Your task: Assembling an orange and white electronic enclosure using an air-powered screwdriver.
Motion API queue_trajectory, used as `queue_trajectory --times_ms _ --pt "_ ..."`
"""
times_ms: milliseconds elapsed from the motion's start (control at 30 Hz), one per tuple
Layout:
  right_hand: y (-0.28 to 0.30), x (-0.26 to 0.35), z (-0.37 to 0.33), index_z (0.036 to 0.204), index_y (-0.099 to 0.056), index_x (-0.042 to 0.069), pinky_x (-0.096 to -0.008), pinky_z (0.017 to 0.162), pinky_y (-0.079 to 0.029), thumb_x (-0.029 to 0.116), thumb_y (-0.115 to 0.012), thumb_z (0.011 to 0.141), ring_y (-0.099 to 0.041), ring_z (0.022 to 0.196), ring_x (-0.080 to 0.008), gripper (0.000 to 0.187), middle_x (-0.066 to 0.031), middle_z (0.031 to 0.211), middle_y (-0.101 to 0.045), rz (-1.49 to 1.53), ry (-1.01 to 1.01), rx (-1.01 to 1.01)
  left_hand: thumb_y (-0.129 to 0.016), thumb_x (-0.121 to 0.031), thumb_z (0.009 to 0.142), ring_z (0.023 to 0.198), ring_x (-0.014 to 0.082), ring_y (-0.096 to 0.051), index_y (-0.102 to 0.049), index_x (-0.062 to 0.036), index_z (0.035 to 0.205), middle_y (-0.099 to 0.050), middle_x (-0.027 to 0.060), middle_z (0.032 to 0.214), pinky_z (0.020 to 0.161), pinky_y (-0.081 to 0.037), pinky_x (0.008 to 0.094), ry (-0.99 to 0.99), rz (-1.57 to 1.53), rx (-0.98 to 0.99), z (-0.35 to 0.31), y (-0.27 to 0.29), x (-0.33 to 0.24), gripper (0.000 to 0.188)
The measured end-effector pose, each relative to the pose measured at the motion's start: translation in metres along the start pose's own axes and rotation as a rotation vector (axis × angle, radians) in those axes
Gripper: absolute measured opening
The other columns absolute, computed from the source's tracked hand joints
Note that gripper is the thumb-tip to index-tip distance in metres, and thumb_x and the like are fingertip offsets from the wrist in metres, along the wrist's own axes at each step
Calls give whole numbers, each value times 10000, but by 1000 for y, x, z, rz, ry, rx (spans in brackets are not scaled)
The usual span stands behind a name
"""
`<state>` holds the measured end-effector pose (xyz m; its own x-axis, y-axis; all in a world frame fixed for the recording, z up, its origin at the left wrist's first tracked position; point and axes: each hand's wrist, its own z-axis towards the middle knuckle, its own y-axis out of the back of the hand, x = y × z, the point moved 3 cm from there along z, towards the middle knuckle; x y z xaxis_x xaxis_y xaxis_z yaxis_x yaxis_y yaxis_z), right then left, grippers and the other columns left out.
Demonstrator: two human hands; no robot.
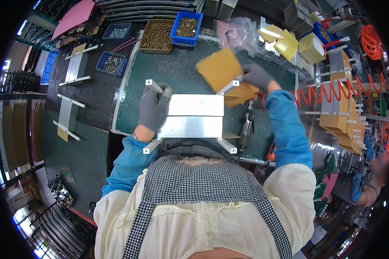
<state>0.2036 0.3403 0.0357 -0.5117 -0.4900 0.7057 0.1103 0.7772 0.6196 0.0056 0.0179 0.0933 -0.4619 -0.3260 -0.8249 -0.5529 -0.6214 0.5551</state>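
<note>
In a grey glove, my left hand [153,110] closes around the left side of a silver metal frame [196,127], which has two flat plates and a square tube leg at each corner. The frame sits at the table's near edge, close to my apron. My right hand [257,77], also gloved, pinches a brown cardboard sheet [220,68] by its right side, above the frame's far right leg. The sheet is smeared by motion. More brown cardboard [242,96] lies beneath it. A pneumatic screwdriver [247,123] rests right of the frame.
Trays of screws, one brown [157,36] and one blue [186,28], stand at the far edge. Smaller blue bins [111,64] sit on the left bench. A red coiled hose [333,90] crosses the right side. Another person [363,181] works at far right.
</note>
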Motion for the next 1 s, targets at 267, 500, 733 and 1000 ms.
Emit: queue_trajectory --times_ms 267,500,733,1000 --pt "50 148 -195 1037 -638 34 -283 642 -490 227 -683 849 -601 800 -150 273 -51 874 -631 818 438 -1112 -614 -265 910 829 279 -614 -649 -32 949 -606 140 951 744 -482 366 51 10 -38 -8 5 -1 239" --pt "-96 175 -175 1005 -672 4 -294 748 -526 94 -748 756 -645 867 -164 276 -71 942 -676 1195 379 -540 -605 -277 912 899 305 -608 -642 -35 943 -604 151 958 789 -476 384 -293 186 -13 -4 -6 33 247" --pt "-103 148 -181 1225 -581 4 -353 919 -477 118 -751 774 -597 1048 -208 495 -115 1142 -622 883 473 -477 -599 -291 912 872 335 -586 -640 -24 938 -595 168 924 772 -465 412 -1 -31 57 -4 7 5 271" --pt "-37 237 -245 1233 -562 45 -479 1043 -345 317 -760 762 -544 1154 -287 579 -138 1151 -608 224 653 -353 -587 -300 914 904 368 -588 -638 -9 942 -602 187 905 775 -467 443 -31 31 51 -2 4 14 296"
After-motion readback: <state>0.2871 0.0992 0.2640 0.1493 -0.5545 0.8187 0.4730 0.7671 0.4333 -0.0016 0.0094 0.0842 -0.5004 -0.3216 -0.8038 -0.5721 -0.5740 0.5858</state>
